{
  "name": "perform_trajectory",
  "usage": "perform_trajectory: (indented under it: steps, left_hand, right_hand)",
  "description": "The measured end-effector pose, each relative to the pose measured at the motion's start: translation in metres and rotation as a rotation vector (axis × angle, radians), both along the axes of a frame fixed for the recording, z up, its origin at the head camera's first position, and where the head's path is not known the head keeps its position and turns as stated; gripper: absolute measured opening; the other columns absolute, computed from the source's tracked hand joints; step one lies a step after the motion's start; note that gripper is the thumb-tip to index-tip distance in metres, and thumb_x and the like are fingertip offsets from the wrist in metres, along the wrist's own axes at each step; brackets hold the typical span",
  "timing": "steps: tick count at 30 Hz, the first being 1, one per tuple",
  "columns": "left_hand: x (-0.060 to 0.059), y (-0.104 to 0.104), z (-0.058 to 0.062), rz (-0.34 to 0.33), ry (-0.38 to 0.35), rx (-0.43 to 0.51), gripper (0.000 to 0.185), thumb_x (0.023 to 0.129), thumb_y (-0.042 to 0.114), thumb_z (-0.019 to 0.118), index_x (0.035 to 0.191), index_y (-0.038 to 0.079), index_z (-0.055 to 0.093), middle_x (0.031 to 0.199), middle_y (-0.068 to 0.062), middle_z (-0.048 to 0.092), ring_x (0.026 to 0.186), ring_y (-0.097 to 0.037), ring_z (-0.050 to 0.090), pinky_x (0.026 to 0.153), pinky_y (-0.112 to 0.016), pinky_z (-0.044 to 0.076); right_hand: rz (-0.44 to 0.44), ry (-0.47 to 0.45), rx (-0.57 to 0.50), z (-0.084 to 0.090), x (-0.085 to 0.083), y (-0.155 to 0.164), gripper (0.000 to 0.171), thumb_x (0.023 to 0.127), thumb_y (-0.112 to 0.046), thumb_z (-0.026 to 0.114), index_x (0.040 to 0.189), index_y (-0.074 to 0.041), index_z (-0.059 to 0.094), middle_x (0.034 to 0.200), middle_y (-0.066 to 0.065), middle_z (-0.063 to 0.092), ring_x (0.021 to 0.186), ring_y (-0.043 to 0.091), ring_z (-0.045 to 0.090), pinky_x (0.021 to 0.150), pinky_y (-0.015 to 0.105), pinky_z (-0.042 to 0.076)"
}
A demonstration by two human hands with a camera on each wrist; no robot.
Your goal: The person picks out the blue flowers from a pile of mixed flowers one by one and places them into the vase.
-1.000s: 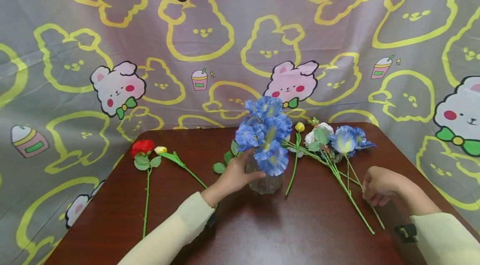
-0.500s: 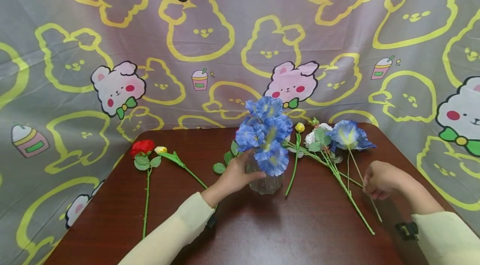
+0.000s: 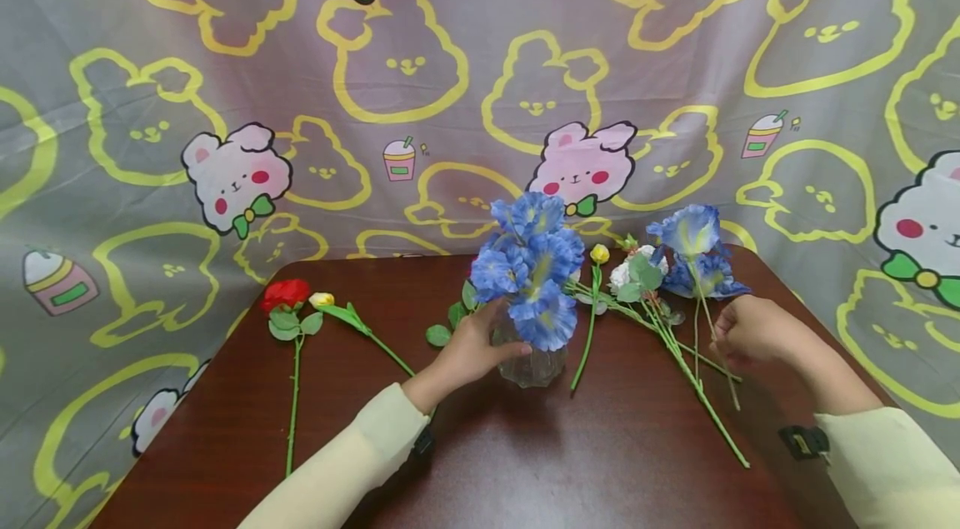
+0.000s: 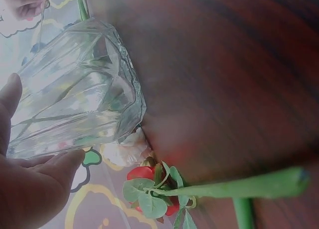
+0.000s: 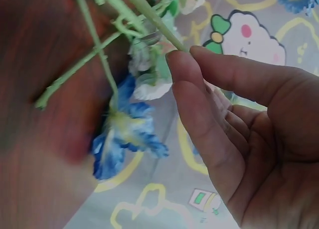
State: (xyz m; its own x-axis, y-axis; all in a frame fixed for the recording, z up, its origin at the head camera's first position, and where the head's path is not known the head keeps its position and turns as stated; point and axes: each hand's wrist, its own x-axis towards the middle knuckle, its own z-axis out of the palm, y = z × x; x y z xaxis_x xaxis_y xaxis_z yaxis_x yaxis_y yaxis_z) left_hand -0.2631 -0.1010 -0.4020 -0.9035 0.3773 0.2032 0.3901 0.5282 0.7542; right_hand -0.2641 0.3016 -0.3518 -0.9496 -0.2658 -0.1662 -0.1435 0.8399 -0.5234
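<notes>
On the dark brown wooden table (image 3: 637,462), the arranging looks partly done: the clear faceted glass vase (image 3: 534,371), grasped by the left hand (image 3: 471,347), already bears ruffled blue flowers (image 3: 534,262). Right of the vase, the right hand (image 3: 750,331) pinches the stem of a single yellow-centred blue flower (image 3: 688,231). Seemingly left to place: white blossoms (image 3: 621,276) right of the vase, a green-leaved red rose (image 3: 285,296) left of it. No brand, label or writing is readable
</notes>
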Motion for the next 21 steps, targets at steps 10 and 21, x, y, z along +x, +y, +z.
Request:
perform_trajectory:
  steps: [10,21]
  left_hand:
    - [0.001,0.001,0.001,0.014,-0.005,-0.003,0.09,0.084,0.043,0.075,0.15,0.002,0.03,0.146,-0.017,0.044,0.127,-0.029,0.05,0.096,-0.043,0.048]
    - [0.0,0.0,0.001,0.019,-0.009,-0.009,0.091,0.084,0.044,0.075,0.15,0.002,0.03,0.146,-0.017,0.043,0.126,-0.03,0.05,0.096,-0.044,0.048]
  right_hand:
    - [0.014,0.151,0.035,0.019,-0.003,-0.018,0.018,0.086,-0.013,0.069,0.07,-0.009,0.063,0.057,-0.003,0.059,0.054,0.015,0.052,0.054,0.032,0.039]
    - [0.022,0.319,-0.024,0.039,-0.003,-0.043,0.011,0.088,-0.013,0.068,0.079,-0.007,0.065,0.068,-0.003,0.064,0.06,0.014,0.055,0.053,0.032,0.041]
